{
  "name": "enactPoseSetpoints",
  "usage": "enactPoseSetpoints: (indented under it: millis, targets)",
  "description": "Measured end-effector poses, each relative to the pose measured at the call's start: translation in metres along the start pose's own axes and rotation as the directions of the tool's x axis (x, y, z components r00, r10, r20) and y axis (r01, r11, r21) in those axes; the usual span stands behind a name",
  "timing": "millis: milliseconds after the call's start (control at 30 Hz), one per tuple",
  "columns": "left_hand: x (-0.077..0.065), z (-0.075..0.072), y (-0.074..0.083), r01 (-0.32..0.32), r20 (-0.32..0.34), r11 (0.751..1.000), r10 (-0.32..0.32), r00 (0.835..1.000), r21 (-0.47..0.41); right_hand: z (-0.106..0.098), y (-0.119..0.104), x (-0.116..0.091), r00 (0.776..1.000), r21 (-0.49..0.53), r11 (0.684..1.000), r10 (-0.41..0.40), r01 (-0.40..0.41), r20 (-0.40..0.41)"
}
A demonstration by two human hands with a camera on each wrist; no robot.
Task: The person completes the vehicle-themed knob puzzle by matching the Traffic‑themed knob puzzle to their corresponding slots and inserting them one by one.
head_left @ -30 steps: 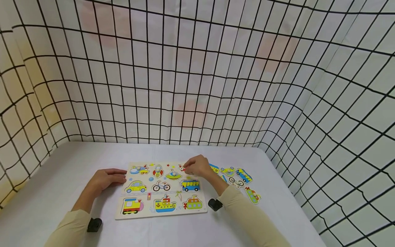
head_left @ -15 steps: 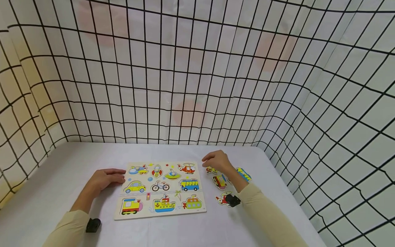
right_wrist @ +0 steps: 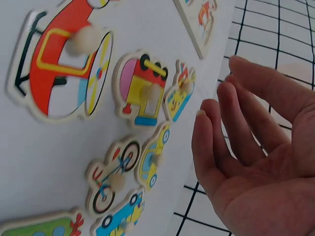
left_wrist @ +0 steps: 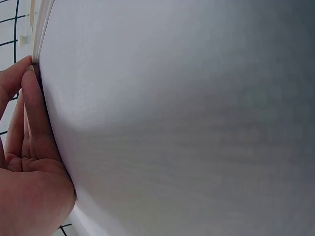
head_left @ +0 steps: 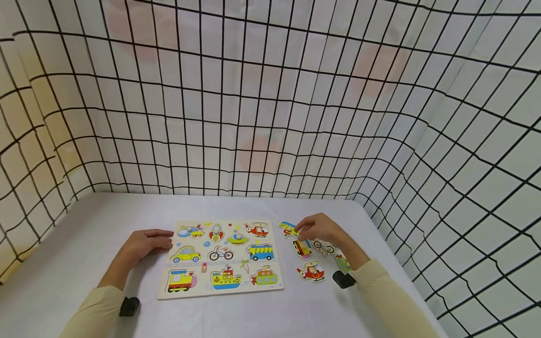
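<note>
A wooden puzzle board [head_left: 203, 271] with vehicle pictures lies on the white table. My left hand [head_left: 142, 245] rests at its left edge; in the left wrist view its extended fingers [left_wrist: 35, 101] touch the board's side. My right hand [head_left: 322, 228] is above the loose knobbed pieces right of the board, fingers loosely bent, nothing between them. Nearest are the boat piece [head_left: 289, 229] and the train piece [head_left: 302, 249]. The helicopter piece [head_left: 311, 271] lies closer to me. The bicycle piece [right_wrist: 115, 177], car piece [right_wrist: 153, 156] and bus piece [right_wrist: 120, 216] show in the right wrist view.
The submarine piece [head_left: 343, 264] lies partly hidden by my right arm. A black grid net [head_left: 262, 117] stands round the back and sides of the table [head_left: 236, 317]. A black wrist camera [head_left: 129, 307] sits beside the left sleeve.
My right hand has moved from the board's top right corner rightward over the loose pieces. The helicopter and train pieces have come into view. My left hand has stayed at the board's edge.
</note>
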State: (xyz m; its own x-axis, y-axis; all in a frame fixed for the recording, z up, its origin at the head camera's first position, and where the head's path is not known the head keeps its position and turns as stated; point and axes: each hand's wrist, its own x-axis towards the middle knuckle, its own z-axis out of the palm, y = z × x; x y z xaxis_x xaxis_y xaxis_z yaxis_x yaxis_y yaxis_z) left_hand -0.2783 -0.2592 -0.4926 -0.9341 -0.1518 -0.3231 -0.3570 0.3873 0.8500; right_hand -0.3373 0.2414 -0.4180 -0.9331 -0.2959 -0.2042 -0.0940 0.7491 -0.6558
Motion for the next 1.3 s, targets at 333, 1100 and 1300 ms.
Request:
enactPoseSetpoints:
  millis: [333, 1100, 1300]
  targets:
    - [-0.004, -0.001, 0.003, -0.033, 0.008, 0.999, 0.033, 0.999, 0.003, -0.005, 0.026, -0.016, 0.993, 0.018, 1.000, 0.008, -0.011, 0.119]
    - [0.000, 0.001, 0.002, -0.024, 0.000, 1.000, 0.024, 1.000, -0.002, 0.009, 0.053, -0.032, 0.960, 0.077, 0.997, 0.007, -0.030, 0.280]
    - [0.000, 0.001, 0.002, -0.018, -0.001, 1.000, 0.018, 1.000, -0.010, 0.010, 0.055, -0.031, 0.946, 0.095, 0.995, -0.001, -0.032, 0.325]
